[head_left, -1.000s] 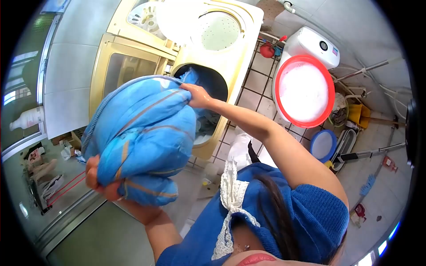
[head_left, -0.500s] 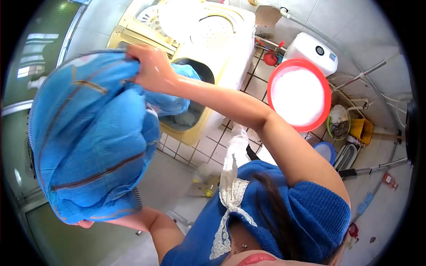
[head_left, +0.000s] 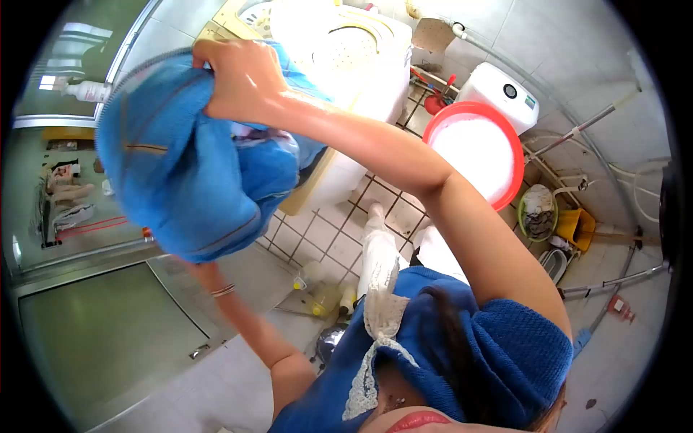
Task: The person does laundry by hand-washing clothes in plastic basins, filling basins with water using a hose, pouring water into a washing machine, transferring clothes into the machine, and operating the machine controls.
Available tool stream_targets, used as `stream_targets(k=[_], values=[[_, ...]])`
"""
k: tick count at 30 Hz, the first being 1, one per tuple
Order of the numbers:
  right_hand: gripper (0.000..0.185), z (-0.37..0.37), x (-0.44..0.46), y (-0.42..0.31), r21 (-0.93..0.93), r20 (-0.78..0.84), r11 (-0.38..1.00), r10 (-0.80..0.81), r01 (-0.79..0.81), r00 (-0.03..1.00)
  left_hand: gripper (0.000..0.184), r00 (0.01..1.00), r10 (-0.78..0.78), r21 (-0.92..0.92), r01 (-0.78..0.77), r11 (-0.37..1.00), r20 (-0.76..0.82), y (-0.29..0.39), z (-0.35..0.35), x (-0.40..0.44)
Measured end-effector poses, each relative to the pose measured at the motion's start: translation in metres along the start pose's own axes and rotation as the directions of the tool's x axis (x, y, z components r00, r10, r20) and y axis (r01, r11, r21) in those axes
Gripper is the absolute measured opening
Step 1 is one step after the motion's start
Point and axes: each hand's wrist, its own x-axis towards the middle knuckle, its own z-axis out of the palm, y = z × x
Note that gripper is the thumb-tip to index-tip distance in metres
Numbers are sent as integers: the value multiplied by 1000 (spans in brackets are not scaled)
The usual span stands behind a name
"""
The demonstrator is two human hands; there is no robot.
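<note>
A large bunched blue cloth (head_left: pixel 195 180) with brown stripes and a zip along its edge hangs in the air at the left. My right hand (head_left: pixel 242 78) is closed on its upper edge. My left hand (head_left: pixel 189 264) is under its lower edge, mostly hidden by the fabric and holding it from below. Behind the cloth stands a cream twin-tub washing machine (head_left: pixel 372 97). Part of the blue fabric lies over the opening of the nearer tub, whose inside is largely hidden.
A red basin (head_left: pixel 517 169) of white suds sits by a white lidded unit (head_left: pixel 498 94). Beyond are a green basket (head_left: pixel 538 229) and a yellow container (head_left: pixel 574 229). Bottles (head_left: pixel 325 297) stand on the tiled floor. A glass-fronted door (head_left: pixel 108 346) is at lower left.
The blue cloth was lifted left from above the tub, then swung up and back right. My right hand rose with it. The view has shifted, showing more floor and door.
</note>
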Motion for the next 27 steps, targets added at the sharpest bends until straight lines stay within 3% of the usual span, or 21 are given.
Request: stream_targets(k=[4, 8, 11, 13, 15, 17, 18, 19, 20, 21, 23, 24, 25, 26, 27], values=[[30, 38, 0, 32, -23, -178, 1000, 8, -13, 984, 67, 989, -140, -75, 143, 987, 47, -54, 14, -5], [29, 83, -10, 60, 83, -305, 965, 263, -250, 915, 72, 979, -170, -90, 180, 979, 108, -82, 31, 9], [30, 108, -38, 89, 148, -338, 883, 468, -445, 816, 75, 982, -105, -49, 114, 992, 160, -92, 56, 14], [37, 125, -74, 136, 14, -330, 906, 404, -423, 853, 81, 980, -13, 18, 10, 1000, 201, -92, 80, 7], [41, 143, -125, 197, -289, -213, 858, 373, -424, 903, 80, 963, 25, 133, -63, 989, 268, -101, 97, -5], [47, 155, -184, 266, -507, 17, 746, 509, -432, 860, 75, 932, -40, 115, -1, 993, 360, -148, 101, -29], [41, 153, -208, 299, -630, 255, 696, 605, -345, 754, 73, 899, -46, 235, -64, 970, 435, -145, 110, -30], [35, 147, -226, 320, -674, 523, 708, 659, -211, 541, 71, 860, -60, 343, -137, 929, 507, -137, 125, -29], [29, 141, -234, 329, -661, 675, 743, 649, -103, 350, 70, 815, -86, 439, -216, 872, 573, -134, 139, -29], [24, 135, -231, 320, -643, 732, 765, 630, -43, 260, 68, 786, -90, 453, -256, 854, 612, -139, 153, -29], [24, 118, -222, 294, -679, 657, 731, 648, -72, 385, 67, 725, -119, 487, -324, 811, 679, -154, 180, -30], [23, 101, -200, 256, -584, 607, 781, 600, -220, 520, 67, 727, -107, 461, -308, 832, 678, -168, 190, -31], [26, 92, -195, 241, -571, 512, 778, 586, -261, 628, 67, 736, -88, 434, -295, 851, 671, -186, 203, -31], [30, 84, -192, 233, -531, 488, 796, 568, -291, 663, 67, 736, -108, 400, -233, 886, 668, -206, 211, -34], [33, 78, -193, 227, -487, 460, 812, 552, -322, 695, 63, 718, -220, 514, -218, 830, 660, -232, 218, -45]])
